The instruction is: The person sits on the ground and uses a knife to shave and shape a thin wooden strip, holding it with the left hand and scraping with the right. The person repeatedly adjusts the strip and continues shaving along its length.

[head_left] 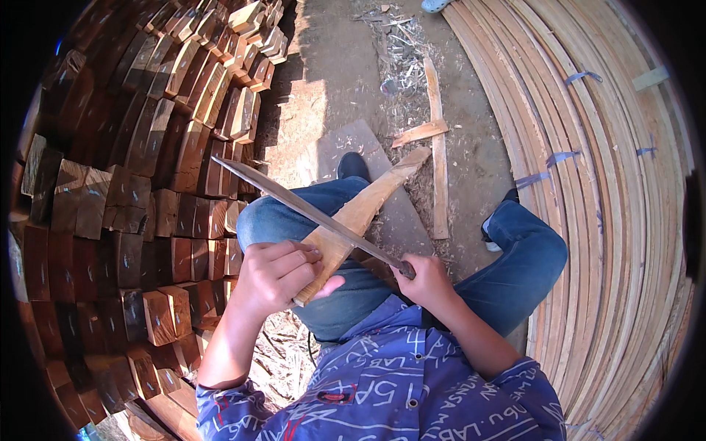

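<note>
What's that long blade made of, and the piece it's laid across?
The long blade looks like dull grey metal, unpolished, with a dark patina. The tapered piece under it is pale bare wood, grain visible, apparently unfinished. The left hand holds the wood, the right hand the blade's handle.

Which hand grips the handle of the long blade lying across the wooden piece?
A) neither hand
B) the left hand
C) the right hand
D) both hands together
C: the right hand closes on the handle end of the long blade, while the left hand holds the wooden piece.
</note>
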